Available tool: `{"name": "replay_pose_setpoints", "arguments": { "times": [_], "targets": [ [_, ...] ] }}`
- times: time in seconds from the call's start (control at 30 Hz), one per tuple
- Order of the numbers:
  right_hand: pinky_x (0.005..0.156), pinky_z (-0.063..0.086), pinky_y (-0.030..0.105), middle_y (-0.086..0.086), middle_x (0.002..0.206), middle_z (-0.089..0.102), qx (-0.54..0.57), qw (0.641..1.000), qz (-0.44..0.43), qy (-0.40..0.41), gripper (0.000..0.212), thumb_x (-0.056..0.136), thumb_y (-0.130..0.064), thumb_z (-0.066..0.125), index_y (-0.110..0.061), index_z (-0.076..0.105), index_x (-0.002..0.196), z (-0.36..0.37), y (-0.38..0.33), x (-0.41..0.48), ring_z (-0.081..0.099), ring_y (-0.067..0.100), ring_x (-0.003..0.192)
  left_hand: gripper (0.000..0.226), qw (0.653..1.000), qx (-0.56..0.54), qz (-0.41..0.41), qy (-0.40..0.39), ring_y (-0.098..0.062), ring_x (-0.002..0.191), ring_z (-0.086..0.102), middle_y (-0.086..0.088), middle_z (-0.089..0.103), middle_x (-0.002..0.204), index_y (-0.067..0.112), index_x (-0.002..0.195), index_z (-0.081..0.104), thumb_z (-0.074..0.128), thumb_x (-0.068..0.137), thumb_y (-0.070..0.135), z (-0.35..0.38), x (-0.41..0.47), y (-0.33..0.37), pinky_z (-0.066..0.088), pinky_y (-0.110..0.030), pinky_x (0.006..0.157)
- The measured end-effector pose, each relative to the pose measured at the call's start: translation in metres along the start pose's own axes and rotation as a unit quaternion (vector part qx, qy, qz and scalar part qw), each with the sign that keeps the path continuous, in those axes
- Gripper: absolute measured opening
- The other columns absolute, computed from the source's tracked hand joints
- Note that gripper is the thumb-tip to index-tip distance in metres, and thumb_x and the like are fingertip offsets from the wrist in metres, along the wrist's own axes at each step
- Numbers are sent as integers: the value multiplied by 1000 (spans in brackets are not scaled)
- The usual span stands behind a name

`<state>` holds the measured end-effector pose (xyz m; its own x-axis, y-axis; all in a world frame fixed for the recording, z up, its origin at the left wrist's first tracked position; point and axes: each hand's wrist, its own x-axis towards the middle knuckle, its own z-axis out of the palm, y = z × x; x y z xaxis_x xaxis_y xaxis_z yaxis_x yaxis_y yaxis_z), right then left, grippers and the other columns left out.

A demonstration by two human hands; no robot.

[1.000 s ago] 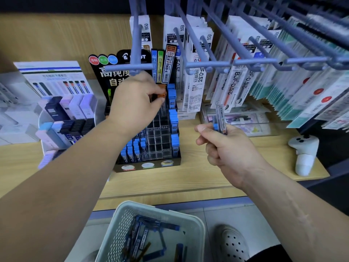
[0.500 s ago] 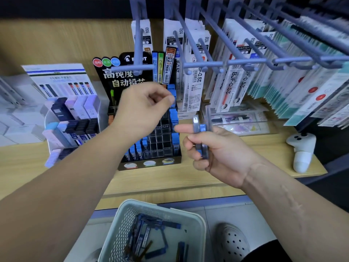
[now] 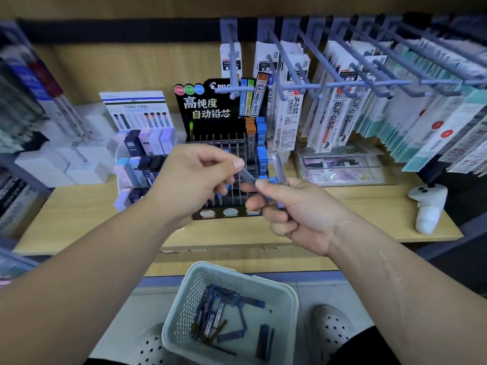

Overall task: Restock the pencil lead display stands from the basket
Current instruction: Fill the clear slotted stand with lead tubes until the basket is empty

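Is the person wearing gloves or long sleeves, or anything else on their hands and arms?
No gloves and no sleeves: the left hand and right hand are bare, and so are both forearms. No ring, watch or bracelet shows. A long thin scar-like line runs along the right forearm.

display stand header (image 3: 208,109): 高纯度 自动铅芯 | hanging refill packs (image 3: 333,114): BJF-0.5

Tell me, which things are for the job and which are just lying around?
Job: left hand, right hand, lead tubes they hold, black stand, basket.
Lying about: white controller, hanging refills, white boxes.
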<state>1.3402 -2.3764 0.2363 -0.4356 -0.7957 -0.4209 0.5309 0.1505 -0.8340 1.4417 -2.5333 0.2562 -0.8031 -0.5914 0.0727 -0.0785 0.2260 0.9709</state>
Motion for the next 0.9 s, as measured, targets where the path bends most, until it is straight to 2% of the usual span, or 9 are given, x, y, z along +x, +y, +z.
{"name": "replay_pose_setpoints", "arguments": {
  "times": [0.1, 0.23, 0.3, 0.4, 0.5, 0.67, 0.8, 0.9],
  "targets": [
    [36, 20, 14, 5, 74, 69, 32, 999, -14, 31, 21, 98, -21, 62, -4, 69, 111, 4, -1, -5, 31, 3, 43, 9, 1000, -16, -1, -2, -20, 52, 61, -11, 71, 68, 8, 79, 75, 72, 88, 6, -12, -15, 3, 44, -27, 44],
    [35, 23, 15, 7, 75, 70, 25, 997, -38, 57, 18, 99, -16, 62, -5, 70, 111, 12, 2, -7, 31, 4, 44, 11, 999, -8, -31, -26, -26, 58, 67, -20, 72, 73, 2, 72, 73, 74, 80, -6, -15, -36, 2, 49, -29, 49],
    [35, 23, 16, 8, 73, 68, 10, 997, -44, 60, 17, 98, -11, 62, -5, 70, 112, 18, 7, -6, 30, 6, 44, 9, 997, -11, -64, -35, -25, 58, 67, -21, 72, 72, -1, 72, 71, 75, 80, -4, -16, -46, -2, 50, -29, 50],
    [37, 25, 18, 8, 74, 66, -55, 996, -46, 50, 17, 98, -5, 61, -8, 70, 113, 29, 16, -2, 30, 7, 44, 19, 994, -20, -107, -25, -26, 60, 68, -25, 71, 77, -6, 77, 67, 75, 86, 9, -21, -57, -13, 51, -29, 50],
    [39, 25, 19, 13, 83, 63, -109, 993, -34, 24, 21, 98, -5, 62, -17, 69, 114, 36, 25, 3, 31, 8, 44, 10, 992, -13, -116, -47, -24, 59, 65, -19, 72, 73, 4, 92, 70, 77, 83, 3, -24, -56, -19, 52, -30, 52],
    [39, 24, 20, 4, 67, 67, -133, 990, -16, 39, 19, 100, -7, 58, -17, 64, 115, 28, 27, 9, 31, 10, 46, 43, 981, 31, -110, -158, -16, 61, 55, -2, 62, 65, 25, 121, 65, 71, 86, 2, -19, -43, -29, 49, -28, 59],
    [41, 21, 21, 10, 71, 70, -152, 987, 8, 47, 10, 101, -10, 57, -13, 64, 107, 20, 27, 15, 30, 12, 47, 50, 969, 70, -107, -214, -14, 64, 57, -1, 63, 73, 31, 127, 60, 60, 90, -3, -11, -35, -40, 49, -24, 63],
    [42, 21, 21, 14, 77, 73, -145, 987, 28, 58, 9, 101, -12, 57, -13, 65, 106, 13, 26, 22, 30, 11, 46, 52, 960, 97, -95, -243, -8, 62, 53, 5, 59, 71, 37, 129, 59, 56, 93, 0, -11, -25, -45, 46, -17, 62]
  ]
}}
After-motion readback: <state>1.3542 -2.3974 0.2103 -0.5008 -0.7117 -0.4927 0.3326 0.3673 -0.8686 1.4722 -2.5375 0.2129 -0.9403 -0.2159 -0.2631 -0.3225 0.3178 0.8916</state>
